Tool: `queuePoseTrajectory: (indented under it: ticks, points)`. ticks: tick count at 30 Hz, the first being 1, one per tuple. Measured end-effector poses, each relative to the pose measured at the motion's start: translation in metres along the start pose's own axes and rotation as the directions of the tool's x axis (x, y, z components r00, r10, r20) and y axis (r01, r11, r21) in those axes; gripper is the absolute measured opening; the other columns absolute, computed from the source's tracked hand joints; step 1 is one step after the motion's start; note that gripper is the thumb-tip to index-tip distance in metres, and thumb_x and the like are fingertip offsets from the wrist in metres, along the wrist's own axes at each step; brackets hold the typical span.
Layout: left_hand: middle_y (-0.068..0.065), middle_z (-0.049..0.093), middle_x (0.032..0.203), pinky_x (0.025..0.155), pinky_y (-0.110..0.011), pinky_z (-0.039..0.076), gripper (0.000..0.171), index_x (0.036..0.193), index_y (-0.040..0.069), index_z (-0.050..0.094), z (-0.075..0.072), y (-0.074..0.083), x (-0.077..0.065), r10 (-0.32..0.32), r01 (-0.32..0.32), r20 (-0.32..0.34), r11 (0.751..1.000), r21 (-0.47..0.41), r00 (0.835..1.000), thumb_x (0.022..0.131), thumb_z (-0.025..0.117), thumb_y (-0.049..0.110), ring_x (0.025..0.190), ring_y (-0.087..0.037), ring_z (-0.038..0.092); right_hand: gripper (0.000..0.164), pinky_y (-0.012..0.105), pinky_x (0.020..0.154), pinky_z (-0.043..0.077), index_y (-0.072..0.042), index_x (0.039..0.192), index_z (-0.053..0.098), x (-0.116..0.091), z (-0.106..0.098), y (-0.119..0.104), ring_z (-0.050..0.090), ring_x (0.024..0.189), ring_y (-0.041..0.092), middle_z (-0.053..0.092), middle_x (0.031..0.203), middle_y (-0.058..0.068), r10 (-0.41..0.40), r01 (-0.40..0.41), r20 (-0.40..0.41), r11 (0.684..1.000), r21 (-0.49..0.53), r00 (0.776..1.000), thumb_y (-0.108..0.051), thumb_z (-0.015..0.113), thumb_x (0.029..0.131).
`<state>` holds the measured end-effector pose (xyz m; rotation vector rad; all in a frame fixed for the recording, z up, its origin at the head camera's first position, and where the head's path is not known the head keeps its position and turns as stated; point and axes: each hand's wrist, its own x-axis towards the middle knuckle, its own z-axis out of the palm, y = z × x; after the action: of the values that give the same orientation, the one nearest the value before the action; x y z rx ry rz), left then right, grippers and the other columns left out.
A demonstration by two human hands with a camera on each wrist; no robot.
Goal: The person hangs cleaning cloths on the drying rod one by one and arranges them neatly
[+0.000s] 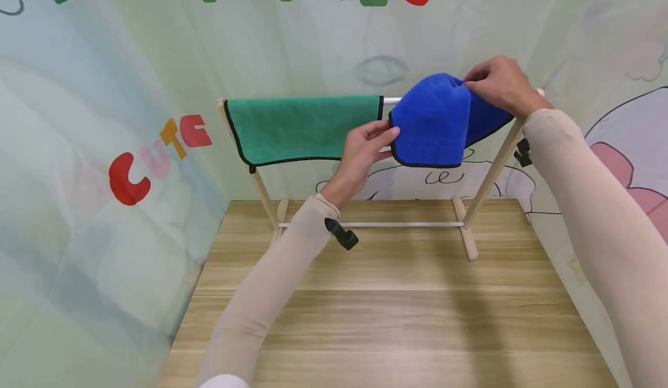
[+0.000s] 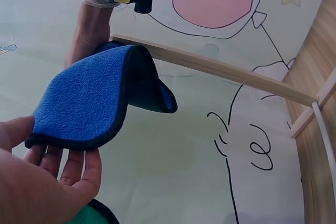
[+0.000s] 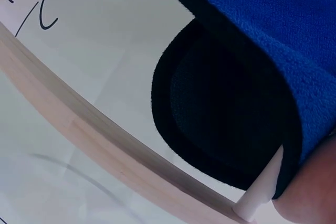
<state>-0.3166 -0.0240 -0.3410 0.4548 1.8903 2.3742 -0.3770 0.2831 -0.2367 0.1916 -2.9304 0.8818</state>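
A blue towel [image 1: 430, 121] with black edging hangs over the right part of the rack's white top bar [image 1: 391, 101]. My left hand [image 1: 362, 153] pinches its left edge between thumb and fingers; in the left wrist view the fingers [image 2: 89, 169] lie under the black border. At the top of the towel, my right hand [image 1: 503, 83] pinches a fold near the bar's right end. The right wrist view shows the towel [image 3: 315, 19] draped around the bar [image 3: 260, 190], with part of that hand at the lower right. To the left, a green towel [image 1: 308, 127] lies over the same bar.
The wooden rack has slanted legs [image 1: 493, 170], feet [image 1: 466, 231] and a lower white rod [image 1: 402, 224]. It stands at the back of a wood-grain table [image 1: 381, 318]. A printed curtain [image 1: 292, 46] hangs close behind and on both sides.
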Motion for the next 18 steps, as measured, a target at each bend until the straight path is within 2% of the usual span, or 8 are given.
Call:
queuePoseTrajectory:
  ticks: [11, 15, 18]
  points:
    - [-0.011, 0.077, 0.117, 0.09, -0.039, 0.064, 0.029, 0.128, 0.001, 0.077, 0.013, 0.002, 0.005, -0.002, 0.002, -0.016, 1.0, -0.023, 1.0, 0.105, 0.079, 0.019, 0.104, -0.025, 0.075, 0.058, 0.062, 0.112, 0.042, 0.0, 0.145, 0.07, -0.002, -0.001, 0.0, 0.058, 0.131, 0.041, 0.067, 0.142, 0.028, 0.004, -0.005, -0.01, 1.0, -0.014, 1.0, -0.044, 0.054, 0.11]
    - [-0.011, 0.076, 0.112, 0.088, -0.038, 0.065, 0.025, 0.123, 0.0, 0.077, 0.015, 0.003, 0.008, 0.004, -0.005, -0.011, 0.998, -0.064, 1.0, 0.105, 0.079, 0.017, 0.102, -0.024, 0.074, 0.057, 0.063, 0.114, 0.042, 0.001, 0.146, 0.068, -0.003, -0.002, -0.001, 0.057, 0.131, 0.043, 0.067, 0.142, 0.029, 0.001, -0.001, -0.005, 1.0, -0.008, 1.0, -0.042, 0.053, 0.111]
    - [-0.01, 0.076, 0.109, 0.086, -0.036, 0.064, 0.023, 0.121, -0.001, 0.077, 0.017, 0.005, 0.012, 0.002, -0.005, -0.025, 0.993, -0.116, 1.0, 0.105, 0.078, 0.015, 0.098, -0.023, 0.074, 0.055, 0.058, 0.108, 0.045, 0.002, 0.144, 0.069, -0.005, -0.001, -0.002, 0.058, 0.126, 0.042, 0.068, 0.137, 0.029, -0.032, 0.03, -0.041, 0.999, -0.035, 0.999, -0.04, 0.052, 0.111]
